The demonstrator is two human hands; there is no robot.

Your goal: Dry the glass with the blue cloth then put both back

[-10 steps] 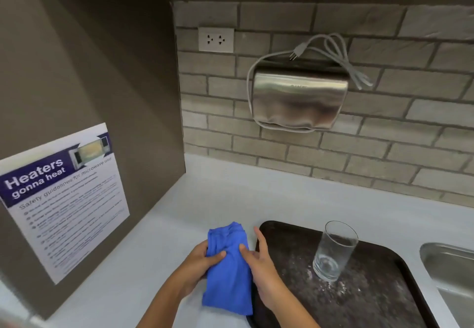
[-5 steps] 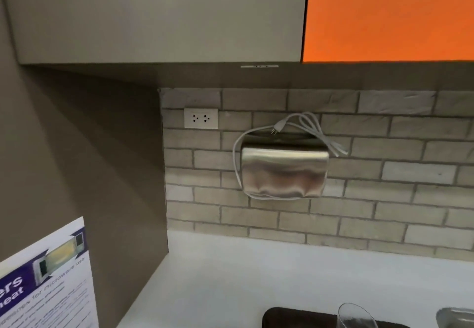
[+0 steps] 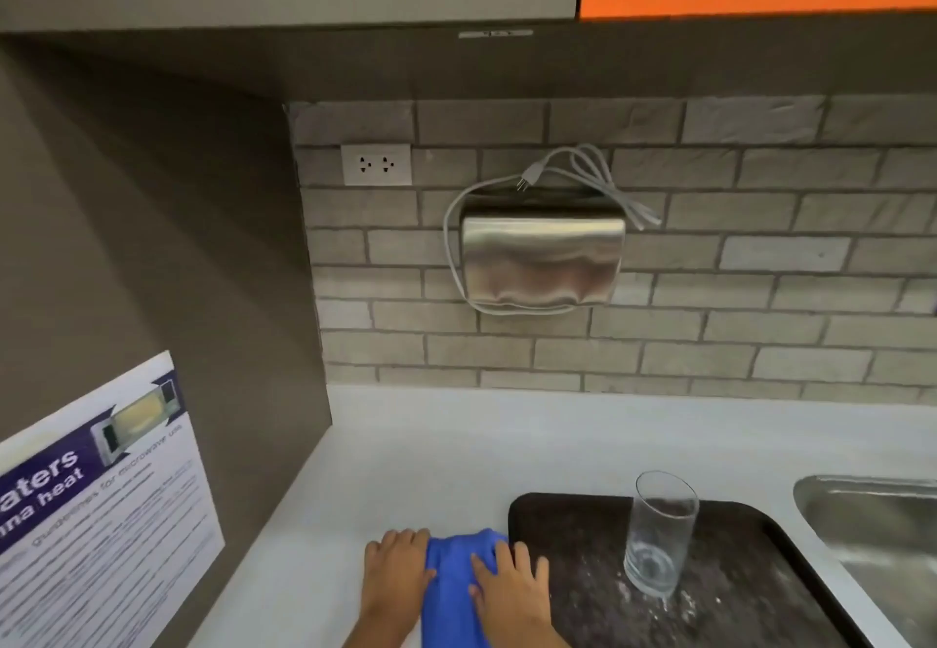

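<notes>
We have both hands on the blue cloth (image 3: 459,586), which lies folded on the white countertop (image 3: 405,465) at the near edge of the view, just left of the dark tray (image 3: 735,612). Our left hand (image 3: 395,576) rests along the cloth's left side with the fingers lying close together and curled lightly over the fold. Our right hand (image 3: 512,591) lies flat on the cloth's right side, fingers slightly spread, reaching the tray's left rim; neither hand is pinching or lifting the fabric.

The drinking glass (image 3: 659,536) stands upright on the tray, to the right of our hands and apart from them, with the steel sink (image 3: 872,536) further right. White specks or droplets lie on the tray around its base.

We judge the cloth to be light, soft and floppy, so it will sag and unfold unless we gather it in a bunch or take it by a folded edge. The glass looks thin-walled, rigid and breakable, and probably wet, so likely slippery. We would take it around the lower half of its wall with one hand wrapped firmly, not by the rim, and work the cloth over it with the other. Setting it down calls for a gentle touch, since the tray is hard.
</notes>
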